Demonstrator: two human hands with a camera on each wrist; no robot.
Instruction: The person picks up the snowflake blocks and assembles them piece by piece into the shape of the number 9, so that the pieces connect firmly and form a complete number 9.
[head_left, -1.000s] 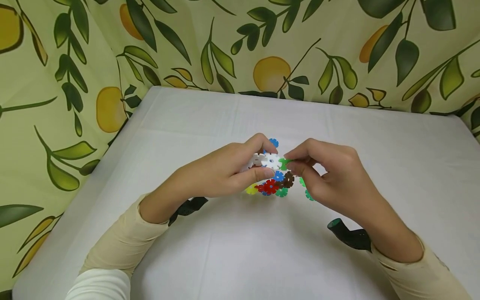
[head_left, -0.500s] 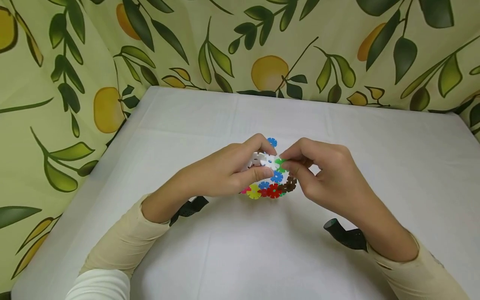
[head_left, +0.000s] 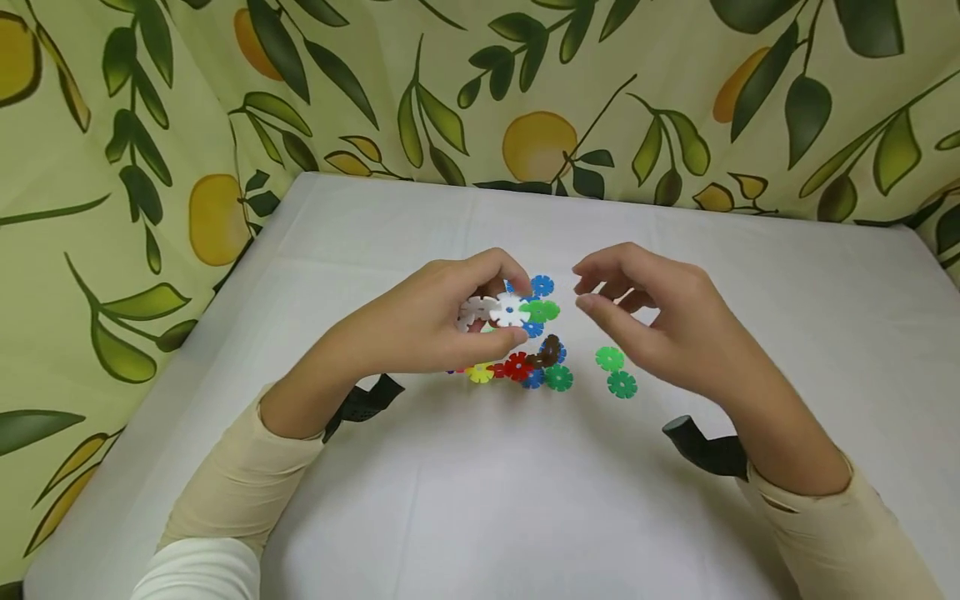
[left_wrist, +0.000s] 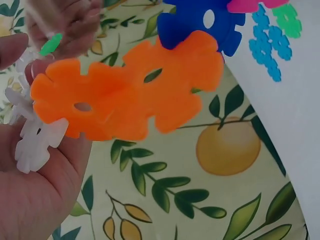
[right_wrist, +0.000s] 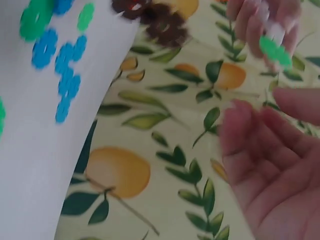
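Observation:
My left hand holds a chain of notched plastic snowflake discs between thumb and fingers. A white disc shows there, with a green disc joined at its right edge. Lower in the chain are a yellow disc, a red disc and brown discs. In the left wrist view, orange discs and a dark blue disc follow the white ones. My right hand hovers to the right, fingers apart from the thumb, holding nothing. Its palm shows in the right wrist view.
Loose discs lie on the white table: a light green disc, a darker green disc and several blue discs. A leaf-and-fruit patterned cloth stands behind and to the left. Each wrist carries a black mount.
My right hand has let go of the green disc and drawn back up and right. The green disc stays on the white one. My left hand has shifted slightly left with the chain.

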